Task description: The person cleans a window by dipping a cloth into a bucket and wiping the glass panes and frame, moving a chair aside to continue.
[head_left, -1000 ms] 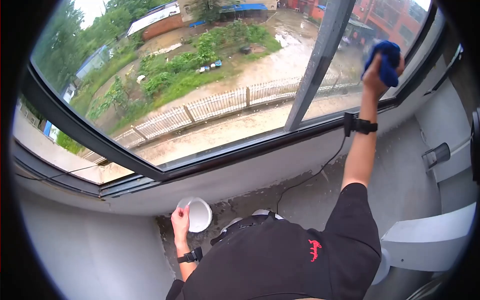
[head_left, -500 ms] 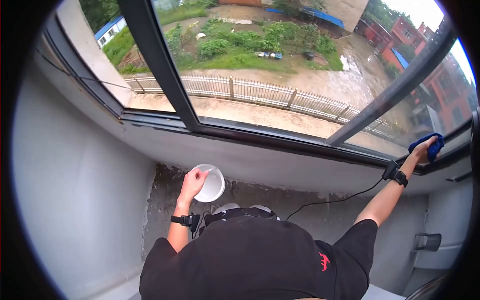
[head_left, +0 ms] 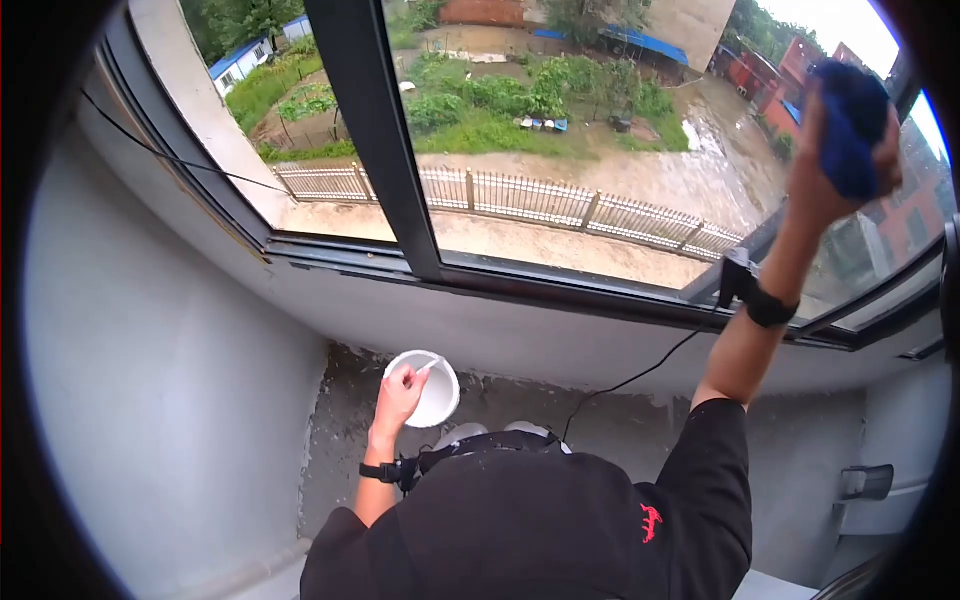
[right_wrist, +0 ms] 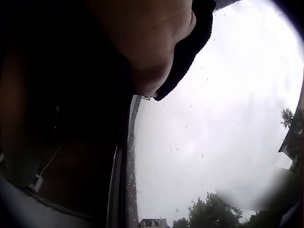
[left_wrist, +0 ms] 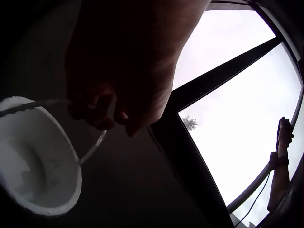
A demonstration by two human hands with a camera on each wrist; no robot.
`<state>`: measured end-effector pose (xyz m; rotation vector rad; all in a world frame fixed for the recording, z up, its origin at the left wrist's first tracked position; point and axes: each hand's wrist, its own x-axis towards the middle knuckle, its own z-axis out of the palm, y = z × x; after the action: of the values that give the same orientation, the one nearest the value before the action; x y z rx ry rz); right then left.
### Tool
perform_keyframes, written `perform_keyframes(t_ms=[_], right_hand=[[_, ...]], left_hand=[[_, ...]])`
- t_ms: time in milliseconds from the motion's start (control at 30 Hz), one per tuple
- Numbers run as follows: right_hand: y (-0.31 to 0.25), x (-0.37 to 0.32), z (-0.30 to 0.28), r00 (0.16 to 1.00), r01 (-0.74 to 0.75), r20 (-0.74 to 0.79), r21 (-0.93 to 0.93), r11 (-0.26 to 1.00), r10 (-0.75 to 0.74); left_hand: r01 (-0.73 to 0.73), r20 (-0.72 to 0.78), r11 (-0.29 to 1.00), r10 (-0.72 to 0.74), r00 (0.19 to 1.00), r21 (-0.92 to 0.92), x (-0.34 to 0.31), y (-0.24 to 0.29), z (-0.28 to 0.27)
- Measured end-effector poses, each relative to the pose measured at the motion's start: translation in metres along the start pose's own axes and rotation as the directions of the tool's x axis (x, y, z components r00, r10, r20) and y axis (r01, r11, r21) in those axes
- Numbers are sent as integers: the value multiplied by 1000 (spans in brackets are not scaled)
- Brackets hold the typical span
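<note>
In the head view my right hand (head_left: 815, 185) is raised to the window at the right, gripping a bunched dark blue cloth (head_left: 855, 130) over the glass. The cloth's dark edge (right_wrist: 194, 52) shows beyond the hand in the right wrist view, over the window pane (right_wrist: 175, 137), which carries scattered drops. Low on the left, my left hand (head_left: 398, 398) holds a white bucket (head_left: 437, 408) by its thin wire handle (left_wrist: 97, 142). Curled fingers wrap the handle in the left wrist view. Inside the bucket, some pale liquid seems to show at the bottom.
A dark window frame (head_left: 570, 298) runs above the grey wall, and a thick upright (head_left: 375, 130) divides it. The left section looks open to outside. A black cable (head_left: 635, 378) trails from the right wrist toward the floor. A grey holder (head_left: 868, 483) sits on the right wall.
The right hand went down with the cloth to the window's lower right corner, then rose up the pane again. The left hand keeps hold of the bucket handle. The head view has shifted.
</note>
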<state>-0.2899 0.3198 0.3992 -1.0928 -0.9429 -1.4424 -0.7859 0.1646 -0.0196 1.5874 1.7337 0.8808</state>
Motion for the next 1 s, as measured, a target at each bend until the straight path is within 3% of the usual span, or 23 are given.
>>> perform_keyframes(t_ms=[67, 267, 333, 400, 567, 767, 867, 1000], right_hand=[[-67, -1, 6, 1000, 16, 18, 119, 993, -18], [-262, -43, -3, 978, 82, 141, 415, 906, -154], [-308, -64, -18, 936, 195, 167, 486, 852, -310], [-327, -87, -32, 920, 182, 188, 573, 799, -344], [-288, -90, -42, 869, 177, 254, 642, 746, -425], [-186, -91, -54, 929, 149, 230, 487, 861, -291], [-104, -90, -58, 954, 89, 229, 396, 914, -193], [29, -91, -60, 982, -44, 191, 192, 980, 6]], left_hand=[[67, -4, 997, -67, 998, -35, -3, -3, -7], [28, -11, 1000, -28, 1000, -15, -8, -22, -18], [28, -17, 1000, -28, 999, -14, -8, -20, -23], [51, -14, 998, -51, 999, -32, -11, -12, -28], [71, 5, 997, -71, 997, -13, -11, -10, -24], [-7, 17, 1000, 7, 1000, -4, -1, -15, -2], [-4, 103, 1000, 5, 995, -6, 16, -29, 21], [-10, 152, 1000, 8, 988, 11, 23, -3, 39]])
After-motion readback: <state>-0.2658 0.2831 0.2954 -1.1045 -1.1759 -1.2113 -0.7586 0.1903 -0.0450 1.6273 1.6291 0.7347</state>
